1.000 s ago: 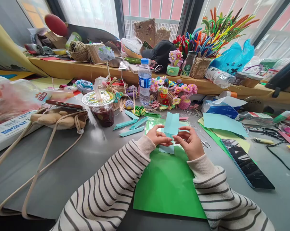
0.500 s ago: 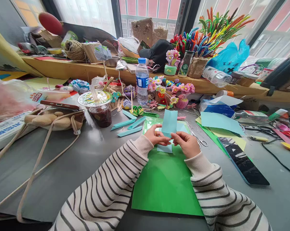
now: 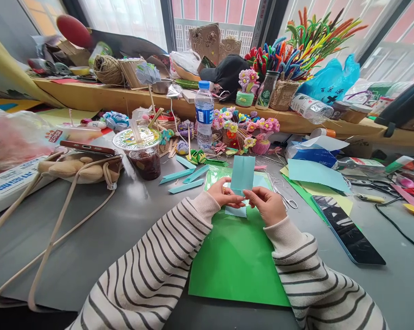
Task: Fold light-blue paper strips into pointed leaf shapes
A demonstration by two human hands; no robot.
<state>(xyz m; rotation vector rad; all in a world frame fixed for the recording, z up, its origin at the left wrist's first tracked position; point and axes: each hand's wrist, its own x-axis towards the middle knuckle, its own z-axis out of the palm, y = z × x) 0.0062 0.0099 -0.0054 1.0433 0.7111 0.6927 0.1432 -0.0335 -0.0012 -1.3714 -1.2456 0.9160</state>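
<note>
Light-blue creased paper (image 3: 243, 170) stands up above the green sheet (image 3: 239, 266) on the grey table (image 3: 148, 220); the left hand (image 3: 225, 192) and right hand (image 3: 269, 205) both pinch its lower edge with their fingertips. From the hands, a cluttered tan ledge (image 3: 114, 97) runs across twelve o'clock, before a window (image 3: 215, 13). I count two phones, one (image 3: 86, 148) around ten, one (image 3: 349, 231) between three and four; one water bottle (image 3: 204, 114) at eleven; one lidded drink cup (image 3: 145, 165) near ten.
</note>
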